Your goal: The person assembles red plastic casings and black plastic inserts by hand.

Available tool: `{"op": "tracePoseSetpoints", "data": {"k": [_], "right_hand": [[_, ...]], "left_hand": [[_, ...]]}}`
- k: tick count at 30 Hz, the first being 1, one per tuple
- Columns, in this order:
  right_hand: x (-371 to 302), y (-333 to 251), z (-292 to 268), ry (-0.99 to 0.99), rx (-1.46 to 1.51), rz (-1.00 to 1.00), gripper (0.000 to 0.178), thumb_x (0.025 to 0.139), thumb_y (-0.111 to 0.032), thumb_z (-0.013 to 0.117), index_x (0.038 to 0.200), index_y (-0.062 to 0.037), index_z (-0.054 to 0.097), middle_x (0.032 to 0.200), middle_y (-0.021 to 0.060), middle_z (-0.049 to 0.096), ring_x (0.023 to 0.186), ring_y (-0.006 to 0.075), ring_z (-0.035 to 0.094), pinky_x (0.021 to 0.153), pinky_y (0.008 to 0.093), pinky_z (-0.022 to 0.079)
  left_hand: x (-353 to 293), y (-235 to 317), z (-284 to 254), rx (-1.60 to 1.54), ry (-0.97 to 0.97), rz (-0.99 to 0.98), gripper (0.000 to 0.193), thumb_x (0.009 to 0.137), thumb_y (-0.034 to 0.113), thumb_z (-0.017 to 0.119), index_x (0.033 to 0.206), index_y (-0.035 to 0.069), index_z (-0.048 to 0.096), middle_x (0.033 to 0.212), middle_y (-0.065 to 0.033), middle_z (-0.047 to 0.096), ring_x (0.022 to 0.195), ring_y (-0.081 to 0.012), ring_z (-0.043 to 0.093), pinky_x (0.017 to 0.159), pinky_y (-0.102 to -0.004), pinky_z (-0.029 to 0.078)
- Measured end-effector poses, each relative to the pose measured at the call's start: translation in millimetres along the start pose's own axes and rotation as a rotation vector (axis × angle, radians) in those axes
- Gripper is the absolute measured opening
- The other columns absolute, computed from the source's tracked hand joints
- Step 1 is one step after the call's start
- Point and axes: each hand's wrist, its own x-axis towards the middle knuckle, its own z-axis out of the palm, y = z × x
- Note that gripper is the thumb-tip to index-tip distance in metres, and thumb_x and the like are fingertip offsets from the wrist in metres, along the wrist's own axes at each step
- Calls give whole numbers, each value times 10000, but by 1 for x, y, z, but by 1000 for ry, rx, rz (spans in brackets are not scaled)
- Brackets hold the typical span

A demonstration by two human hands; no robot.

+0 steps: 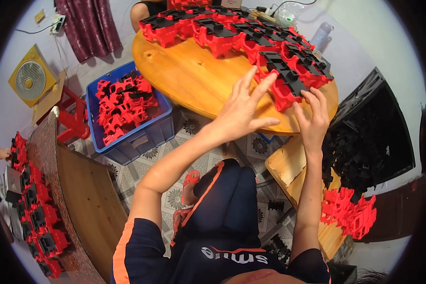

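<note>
A red plastic frame with a black top piece (281, 71) sits on the near right part of the round wooden table (189, 71). My left hand (244, 104) is beside its left side, fingers stretched and spread, the fingertips close to or against the black edge. At the near end of the same part, my right hand (314, 118) has its thumb and bent fingers on the corner. Similar red and black parts (215, 33) stand in rows behind it across the far side of the table.
On the left, a blue bin (132, 142) holds many red frames. Black pieces (359, 151) are heaped at right, near red frames (348, 213) on a wooden bench (288, 165). A counter (57, 203) carries more assembled parts (38, 208). Another person's hand (1, 154) shows there.
</note>
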Motion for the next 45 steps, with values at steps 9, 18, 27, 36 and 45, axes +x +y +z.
{"op": "tracePoseSetpoints", "data": {"k": [9, 18, 27, 36, 45], "right_hand": [[-2, -45, 19, -21, 319, -106, 335, 752, -59, 773, 1075, -72, 687, 1162, 145, 588, 1061, 301, 587, 903, 380, 483], [-27, -93, 58, -113, 508, -229, 430, 797, -67, 723, 1218, -76, 634, 1359, 171, 519, 1093, 312, 608, 916, 379, 511], [-242, -9, -81, -134, -208, 106, 258, 786, -62, 711, 1022, 23, 655, 1127, 172, 642, 998, 333, 634, 847, 396, 506], [-321, 78, -236, 86, -771, 760, 496, 812, -98, 703, 1284, -68, 557, 1285, 169, 535, 1220, 364, 462, 1039, 451, 361], [-357, 70, -241, 134, -668, 546, 557, 700, 109, 561, 1228, -61, 603, 1276, 150, 551, 1171, 362, 502, 1010, 424, 414]], "left_hand": [[-23, 25, -26, 272, 114, -60, 921, 735, 471, 798, 1493, 210, 343, 1535, -277, 133, 1387, -490, 221, 1110, -535, 306], [10, -89, -65, 567, 404, 91, 640, 699, 89, 771, 1282, 65, 510, 1287, -262, 494, 1229, -434, 437, 1062, -479, 359], [2, -18, -42, 602, 437, 5, 686, 798, 297, 812, 1346, 11, 513, 1308, -203, 493, 1205, -327, 513, 932, -452, 495], [-99, 124, 172, -305, -148, -102, 543, 795, 148, 757, 1290, 71, 547, 1406, -180, 442, 1335, -339, 399, 1094, -433, 340], [-107, 196, 307, -696, -495, 154, 586, 803, 132, 781, 1311, 34, 508, 1307, -178, 509, 1224, -248, 508, 961, -402, 484]]}}
